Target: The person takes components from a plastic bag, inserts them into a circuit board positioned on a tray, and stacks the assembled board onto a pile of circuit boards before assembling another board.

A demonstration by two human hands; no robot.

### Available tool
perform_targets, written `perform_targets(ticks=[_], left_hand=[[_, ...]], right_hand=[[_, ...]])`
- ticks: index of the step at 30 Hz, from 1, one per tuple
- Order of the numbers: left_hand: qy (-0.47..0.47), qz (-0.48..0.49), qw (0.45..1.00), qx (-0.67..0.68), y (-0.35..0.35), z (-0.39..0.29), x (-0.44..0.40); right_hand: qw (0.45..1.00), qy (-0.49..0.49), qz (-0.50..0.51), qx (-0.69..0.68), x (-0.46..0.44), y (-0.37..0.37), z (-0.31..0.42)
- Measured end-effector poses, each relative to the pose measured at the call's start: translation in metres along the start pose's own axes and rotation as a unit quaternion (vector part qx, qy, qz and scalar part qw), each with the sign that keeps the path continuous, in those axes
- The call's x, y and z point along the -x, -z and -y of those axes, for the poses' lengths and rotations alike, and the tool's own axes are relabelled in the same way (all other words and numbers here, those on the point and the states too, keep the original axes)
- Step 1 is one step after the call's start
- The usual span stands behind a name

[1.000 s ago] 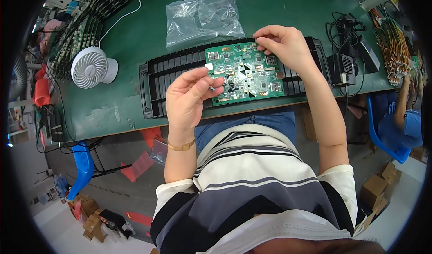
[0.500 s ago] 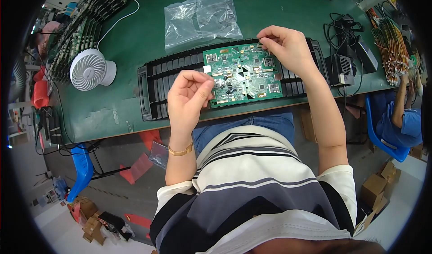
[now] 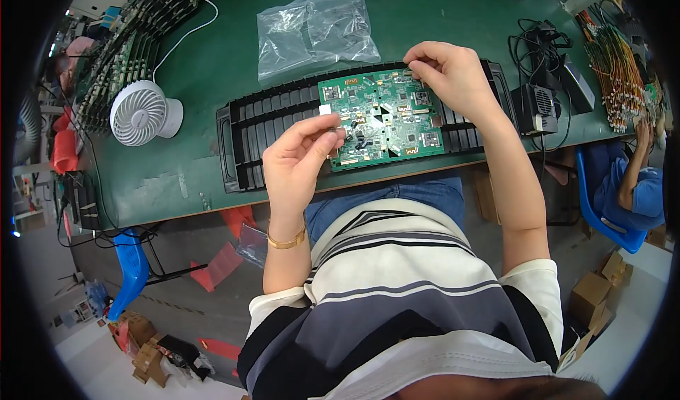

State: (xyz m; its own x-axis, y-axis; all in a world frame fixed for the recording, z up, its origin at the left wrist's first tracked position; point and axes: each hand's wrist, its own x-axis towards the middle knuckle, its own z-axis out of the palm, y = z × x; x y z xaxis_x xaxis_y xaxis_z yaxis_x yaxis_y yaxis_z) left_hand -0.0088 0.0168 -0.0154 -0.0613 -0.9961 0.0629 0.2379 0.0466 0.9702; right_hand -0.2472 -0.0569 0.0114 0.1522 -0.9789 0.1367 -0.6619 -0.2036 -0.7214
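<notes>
A green circuit board (image 3: 389, 127) lies across a black ribbed plastic rack (image 3: 262, 134). Small black pieces and a clear scrap (image 3: 361, 134) rest on the board's left middle part. My left hand (image 3: 301, 152) is over the board's left edge, thumb and fingers pinched together; whatever is between them is too small to name. At the upper right corner of the board, my right hand (image 3: 453, 77) has thumb and forefinger pinched near the edge. A tiny dark thing shows at those fingertips, its kind unclear.
Behind the rack lies a clear plastic bag (image 3: 319, 35). A white fan (image 3: 142, 113) stands left, near racked boards (image 3: 117, 81). To the right are a black adapter with cables (image 3: 538, 109) and a wire bundle (image 3: 613, 81). A person in blue (image 3: 627, 187) sits far right.
My left hand has shifted slightly right, its fingertips reaching further over the board's left edge. My right hand stays at the upper right corner.
</notes>
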Motion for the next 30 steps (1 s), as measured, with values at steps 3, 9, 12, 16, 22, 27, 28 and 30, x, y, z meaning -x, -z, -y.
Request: perform_targets(ticks=[3,9,12,16,22,27,28,30], left_hand=[[-0.001,-0.012,1.000,-0.017,-0.002,0.003,0.000],[-0.027,-0.029,0.992,-0.117,-0.002,0.010,0.001],[-0.034,-0.032,0.989,-0.142,-0.003,0.010,0.001],[-0.053,-0.038,0.975,-0.213,-0.005,0.011,0.002],[-0.089,-0.042,0.958,-0.271,-0.012,0.005,0.003],[-0.111,-0.039,0.951,-0.287,-0.011,0.007,0.003],[-0.113,-0.040,0.951,-0.286,-0.012,0.007,0.003],[-0.116,-0.041,0.951,-0.285,-0.013,0.006,0.003]], right_hand=[[1.000,0.007,-0.002,0.002,0.000,0.000,-0.001],[1.000,0.022,-0.016,0.012,0.001,-0.002,0.001],[0.999,0.025,-0.022,0.024,0.001,-0.002,0.003],[0.993,0.113,-0.036,0.028,-0.001,-0.007,-0.005],[0.978,0.177,-0.071,0.085,-0.002,-0.016,-0.011],[0.965,0.207,-0.094,0.133,-0.001,-0.021,-0.012],[0.962,0.211,-0.095,0.146,-0.001,-0.022,-0.012],[0.956,0.218,-0.095,0.172,-0.001,-0.022,-0.012]])
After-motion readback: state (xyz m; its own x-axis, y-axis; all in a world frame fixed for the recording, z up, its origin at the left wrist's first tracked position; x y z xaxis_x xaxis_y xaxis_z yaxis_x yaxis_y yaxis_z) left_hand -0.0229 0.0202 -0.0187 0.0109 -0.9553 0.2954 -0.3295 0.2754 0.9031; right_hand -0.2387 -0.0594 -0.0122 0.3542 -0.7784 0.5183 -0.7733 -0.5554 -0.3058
